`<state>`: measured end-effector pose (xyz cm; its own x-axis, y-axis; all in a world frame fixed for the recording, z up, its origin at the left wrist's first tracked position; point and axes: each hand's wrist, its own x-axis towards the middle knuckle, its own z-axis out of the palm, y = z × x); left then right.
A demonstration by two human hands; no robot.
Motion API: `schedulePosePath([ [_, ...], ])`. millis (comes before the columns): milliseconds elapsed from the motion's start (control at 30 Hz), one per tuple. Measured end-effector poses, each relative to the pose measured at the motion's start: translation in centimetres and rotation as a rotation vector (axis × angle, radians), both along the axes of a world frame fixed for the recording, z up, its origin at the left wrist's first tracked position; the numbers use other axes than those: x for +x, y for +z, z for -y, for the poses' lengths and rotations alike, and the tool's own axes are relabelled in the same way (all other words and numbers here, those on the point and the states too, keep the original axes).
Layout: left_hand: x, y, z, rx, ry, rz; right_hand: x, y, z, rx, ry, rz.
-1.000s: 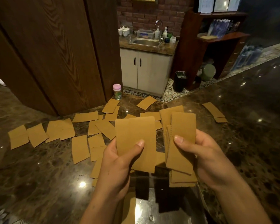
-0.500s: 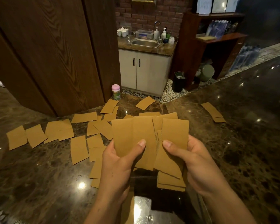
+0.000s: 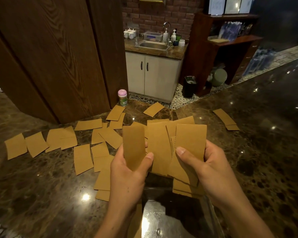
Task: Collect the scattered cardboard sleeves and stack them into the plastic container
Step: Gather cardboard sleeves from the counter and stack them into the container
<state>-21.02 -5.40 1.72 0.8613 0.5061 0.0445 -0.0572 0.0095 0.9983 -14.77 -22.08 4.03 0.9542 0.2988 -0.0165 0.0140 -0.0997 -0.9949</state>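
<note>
My left hand (image 3: 127, 174) grips one brown cardboard sleeve (image 3: 133, 145), held upright and bent narrow. My right hand (image 3: 206, 169) holds a fanned bundle of sleeves (image 3: 190, 141), its thumb pressed on the front one. Both hands hover above the clear plastic container (image 3: 172, 219) at the counter's near edge. Several flat sleeves lie scattered on the marble counter to the left (image 3: 83, 158), and two more lie at the far right (image 3: 224, 117).
A small jar with a pink lid (image 3: 122, 97) stands at the counter's far edge beside a wooden pillar (image 3: 58, 57). Beyond the counter are a sink cabinet (image 3: 153, 74) and a black bin (image 3: 189, 86). The dark marble counter (image 3: 265, 134) stretches right.
My left hand has pulled one sleeve leftward, away from the bundle, and squeezed it narrower. The right hand's bundle has dropped slightly lower and stays fanned.
</note>
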Motion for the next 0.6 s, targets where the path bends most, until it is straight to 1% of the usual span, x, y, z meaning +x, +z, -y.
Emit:
schedulePosePath([
  [100, 0.0, 0.5, 0.5, -0.028, -0.072, 0.029, -0.3, 0.1, -0.4, -0.004, 0.047, 0.012],
  [200, 0.0, 0.5, 0.4, -0.052, -0.090, 0.041, -0.2, 0.2, -0.6, 0.030, 0.066, 0.008],
  [267, 0.0, 0.6, 0.3, -0.068, -0.122, 0.023, -0.3, 0.1, -0.6, 0.085, 0.082, -0.037],
  [367, -0.1, 0.7, 0.5, -0.092, -0.216, -0.035, -0.5, -0.3, -1.1, 0.195, 0.134, -0.156],
  [433, -0.2, 0.8, 1.0, -0.200, -0.245, -0.064, -0.5, -0.7, -1.4, 0.216, 0.134, -0.185],
  [533, -0.3, 1.1, 1.3, -0.412, -0.203, -0.096, -0.2, -0.8, -1.7, 0.245, 0.134, -0.242],
  [600, -0.3, 1.3, 1.2, -0.473, -0.187, -0.090, 0.1, -0.7, -1.5, 0.246, 0.130, -0.252],
])
